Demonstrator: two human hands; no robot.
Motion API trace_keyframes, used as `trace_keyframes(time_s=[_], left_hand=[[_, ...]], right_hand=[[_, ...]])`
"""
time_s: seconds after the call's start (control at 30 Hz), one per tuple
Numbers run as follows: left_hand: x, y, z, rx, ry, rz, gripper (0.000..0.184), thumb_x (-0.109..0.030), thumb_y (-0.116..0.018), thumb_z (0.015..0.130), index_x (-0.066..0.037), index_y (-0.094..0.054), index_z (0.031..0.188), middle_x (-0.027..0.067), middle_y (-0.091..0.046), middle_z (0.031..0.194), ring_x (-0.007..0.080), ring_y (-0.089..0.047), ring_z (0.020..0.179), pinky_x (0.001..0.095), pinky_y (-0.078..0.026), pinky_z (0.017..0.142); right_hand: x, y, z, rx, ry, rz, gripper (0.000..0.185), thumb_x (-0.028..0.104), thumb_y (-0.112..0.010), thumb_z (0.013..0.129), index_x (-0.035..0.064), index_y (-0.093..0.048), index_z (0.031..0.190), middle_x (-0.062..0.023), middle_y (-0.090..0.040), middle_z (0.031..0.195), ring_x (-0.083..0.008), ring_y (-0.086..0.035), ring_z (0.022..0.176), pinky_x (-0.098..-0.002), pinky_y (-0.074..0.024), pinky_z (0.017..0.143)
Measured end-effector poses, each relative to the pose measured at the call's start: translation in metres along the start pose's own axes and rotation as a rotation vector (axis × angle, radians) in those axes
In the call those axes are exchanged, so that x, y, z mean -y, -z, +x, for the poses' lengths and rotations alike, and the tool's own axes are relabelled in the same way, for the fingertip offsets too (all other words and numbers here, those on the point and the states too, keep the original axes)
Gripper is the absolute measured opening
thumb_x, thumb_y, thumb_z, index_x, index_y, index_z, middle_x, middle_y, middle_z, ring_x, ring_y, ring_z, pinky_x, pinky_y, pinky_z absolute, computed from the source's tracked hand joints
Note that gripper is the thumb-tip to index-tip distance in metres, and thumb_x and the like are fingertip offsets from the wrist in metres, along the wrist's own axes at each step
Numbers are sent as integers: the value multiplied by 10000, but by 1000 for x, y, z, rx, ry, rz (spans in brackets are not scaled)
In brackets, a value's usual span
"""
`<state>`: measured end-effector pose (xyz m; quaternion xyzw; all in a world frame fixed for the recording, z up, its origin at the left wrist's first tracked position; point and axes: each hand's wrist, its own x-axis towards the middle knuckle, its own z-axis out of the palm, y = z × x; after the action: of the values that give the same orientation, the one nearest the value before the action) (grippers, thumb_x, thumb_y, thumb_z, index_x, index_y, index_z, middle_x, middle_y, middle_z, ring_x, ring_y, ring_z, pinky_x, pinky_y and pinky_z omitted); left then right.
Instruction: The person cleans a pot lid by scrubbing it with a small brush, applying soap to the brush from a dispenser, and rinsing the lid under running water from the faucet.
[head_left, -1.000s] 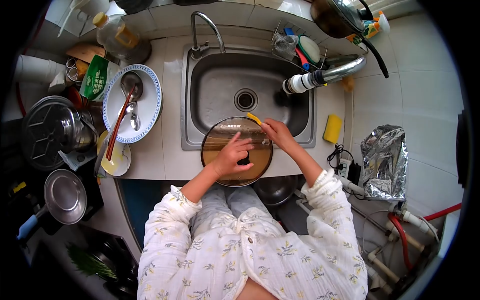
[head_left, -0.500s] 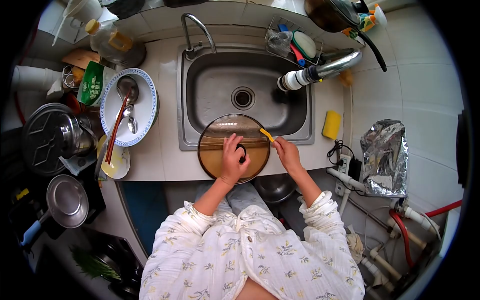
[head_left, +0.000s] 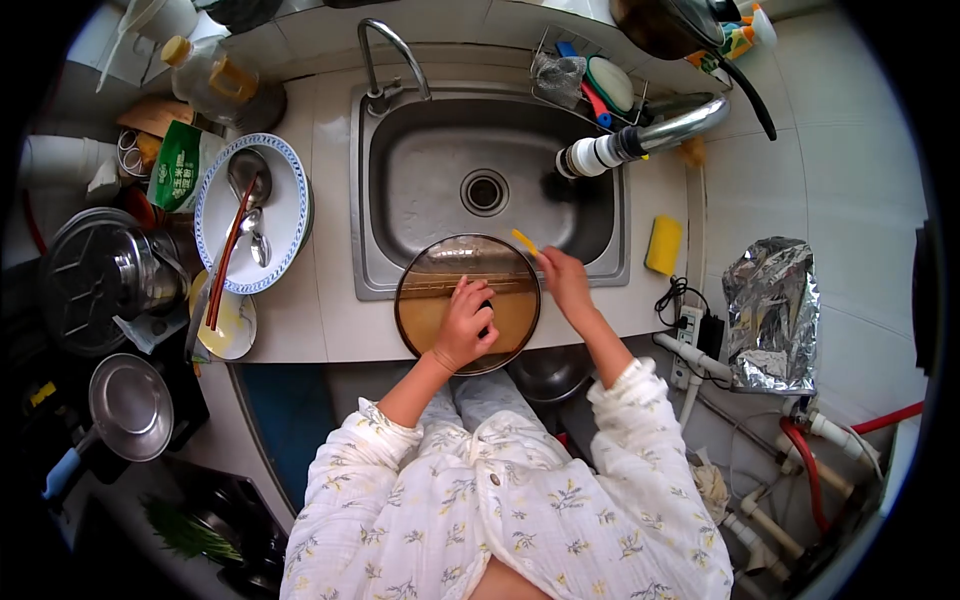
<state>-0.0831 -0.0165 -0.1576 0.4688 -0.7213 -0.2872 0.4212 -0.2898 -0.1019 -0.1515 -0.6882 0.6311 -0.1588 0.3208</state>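
Note:
A round brown glass pot lid [head_left: 425, 318] with a dark rim lies over the sink's front edge, partly above the basin. My left hand [head_left: 466, 325] is closed round the black knob [head_left: 487, 312] at its middle, and the fingers hide most of it. Just past the lid's right side, my right hand [head_left: 566, 285] grips a thin yellow stick-like tool [head_left: 524, 241]. Its tip points up and left near the lid's far rim; the fingers cover its other end, and its exact kind I cannot make out.
The steel sink [head_left: 420, 170] has a tap [head_left: 395, 60] at its back left. Left stands a white bowl [head_left: 207, 225] with spoons and chopsticks. A yellow sponge [head_left: 663, 246] lies right of the sink. A black-handled pan [head_left: 665, 30] juts in at the upper right.
My right hand has shifted slightly up and left, and the yellow tool now points further along the lid's far rim. My left hand stays at the knob, its fingers slightly more curled.

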Motion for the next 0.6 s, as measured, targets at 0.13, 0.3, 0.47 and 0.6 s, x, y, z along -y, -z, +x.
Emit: trace_keyframes(time_s=[0.13,0.3,0.47,0.6], left_hand=[[7,0,9,24,-39,-47,166,-14,-617,582,-16,-486,684,154,-569,1015,356,-525,1088,550,-339,1039],[13,5,27,63,-64,-59,175,-13,-613,574,-15,-487,695,153,-565,1002,358,-530,1065,543,-339,1046],[12,5,29,80,-50,-51,179,-11,-614,573,-16,-486,698,148,-557,972,350,-536,1027,536,-345,1043],[14,6,32,84,-42,-78,177,-9,-612,575,-16,-490,702,144,-550,942,339,-539,1000,529,-351,1039]], right_hand=[[-1,42,-34,115,-189,31,184,201,-545,917,51,-576,816,-154,-584,676,-362,-561,636,-406,-426,573],[-4,29,-46,75,-150,32,196,199,-543,920,45,-575,804,-142,-588,666,-344,-570,625,-407,-423,566],[-7,1,-33,-34,-60,-38,225,198,-528,926,29,-556,781,-149,-562,643,-322,-523,573,-385,-408,545],[15,-13,3,13,-58,39,228,225,-530,912,33,-567,794,-197,-584,708,-422,-539,679,-453,-414,581]])
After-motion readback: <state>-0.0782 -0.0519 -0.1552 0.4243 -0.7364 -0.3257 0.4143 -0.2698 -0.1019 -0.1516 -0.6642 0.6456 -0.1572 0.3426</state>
